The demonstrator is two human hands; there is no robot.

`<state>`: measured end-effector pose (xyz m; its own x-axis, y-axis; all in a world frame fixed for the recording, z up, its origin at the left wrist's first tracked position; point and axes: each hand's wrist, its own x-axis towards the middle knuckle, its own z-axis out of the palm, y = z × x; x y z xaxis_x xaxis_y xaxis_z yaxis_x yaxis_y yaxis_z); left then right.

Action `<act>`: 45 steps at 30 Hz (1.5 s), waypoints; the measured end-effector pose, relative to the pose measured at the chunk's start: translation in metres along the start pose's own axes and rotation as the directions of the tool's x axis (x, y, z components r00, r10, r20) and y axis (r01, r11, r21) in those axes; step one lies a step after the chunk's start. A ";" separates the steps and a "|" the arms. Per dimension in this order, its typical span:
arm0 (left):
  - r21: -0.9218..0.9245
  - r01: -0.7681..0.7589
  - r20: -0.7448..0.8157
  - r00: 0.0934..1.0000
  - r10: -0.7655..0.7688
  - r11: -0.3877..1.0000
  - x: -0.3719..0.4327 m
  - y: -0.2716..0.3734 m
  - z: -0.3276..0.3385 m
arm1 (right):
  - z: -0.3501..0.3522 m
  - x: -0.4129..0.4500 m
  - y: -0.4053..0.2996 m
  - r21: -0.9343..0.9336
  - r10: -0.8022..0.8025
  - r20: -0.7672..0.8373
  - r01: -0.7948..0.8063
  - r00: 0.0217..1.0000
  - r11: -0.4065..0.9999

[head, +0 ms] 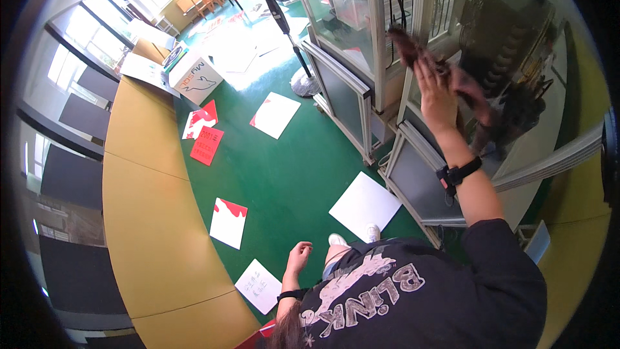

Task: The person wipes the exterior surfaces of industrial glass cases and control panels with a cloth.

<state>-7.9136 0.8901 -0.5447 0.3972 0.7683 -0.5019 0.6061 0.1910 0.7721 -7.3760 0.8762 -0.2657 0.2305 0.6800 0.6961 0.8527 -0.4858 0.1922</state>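
My right hand (436, 92) is raised at the upper right, its palm and fingers flat over a dark reddish-brown cloth (409, 48) held against a glass panel (513, 43) in a pale metal frame. One end of the cloth sticks out beyond my fingertips. A reddish-brown shape beside the hand may be more cloth or its reflection. My left hand (301, 252) hangs low before my body, fingers loosely bent, with no object visible in it. Below it on the green floor lies a white sheet (258, 286) bearing writing.
Several white and red sheets, such as a red one (208, 145), lie about the floor. A white sheet (365, 206) is under or against my shoe. A standing fan (278, 9) and a white box (196, 77) are farther off. Grey framed panels (341, 92) stand below the glass; a curved yellow counter (145, 194) runs along the left.
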 end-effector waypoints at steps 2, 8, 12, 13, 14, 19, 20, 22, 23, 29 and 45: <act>0.026 0.000 0.014 1.000 0.000 1.000 0.008 0.010 -0.007 | 0.031 -0.032 -0.010 0.068 0.016 0.207 -0.030 0.978 0.997; 0.071 -0.018 0.098 0.995 0.011 0.997 0.042 0.028 -0.018 | 0.079 -0.097 -0.027 0.185 0.034 0.519 -0.151 0.854 0.971; 0.095 -0.050 0.183 0.983 0.032 0.994 0.072 0.034 -0.022 | 0.093 -0.130 -0.015 0.238 -0.011 0.414 -0.097 0.910 0.966; 0.100 -0.047 0.203 0.979 0.026 0.994 0.081 0.036 -0.025 | 0.091 -0.138 -0.013 0.230 -0.030 0.455 -0.085 0.890 0.969; 0.119 -0.071 0.219 0.975 0.043 0.990 0.091 0.039 -0.028 | 0.089 -0.146 -0.011 0.216 -0.017 0.470 -0.096 0.882 0.972; 0.189 -0.127 0.294 0.953 0.067 0.974 0.132 0.065 -0.046 | 0.050 -0.161 -0.015 0.231 0.119 0.717 -0.395 0.687 0.889; 0.195 -0.135 0.311 0.948 0.069 0.971 0.139 0.067 -0.049 | 0.052 -0.166 -0.017 0.216 0.137 0.721 -0.407 0.680 0.888; 0.241 -0.154 0.356 0.933 0.061 0.958 0.154 0.074 -0.056 | 0.054 -0.170 -0.024 0.160 0.101 0.523 -0.214 0.846 0.964; 0.250 -0.165 0.373 0.926 0.062 0.954 0.162 0.078 -0.058 | 0.055 -0.170 -0.025 0.145 0.123 0.527 -0.231 0.841 0.962; 0.268 -0.235 0.390 0.913 0.118 0.934 0.181 0.118 -0.064 | 0.067 -0.099 -0.065 0.248 0.146 0.340 -0.238 0.929 0.939; 0.208 -0.213 0.420 0.901 0.109 0.955 0.151 0.077 -0.040 | -0.018 -0.052 -0.011 0.633 -0.345 0.449 -0.021 0.824 0.774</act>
<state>-7.8346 1.0454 -0.5451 0.7136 0.4562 -0.5317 0.6375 -0.1083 0.7628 -7.4057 0.8367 -0.2914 0.1064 0.9747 0.1966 0.9518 -0.0427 -0.3037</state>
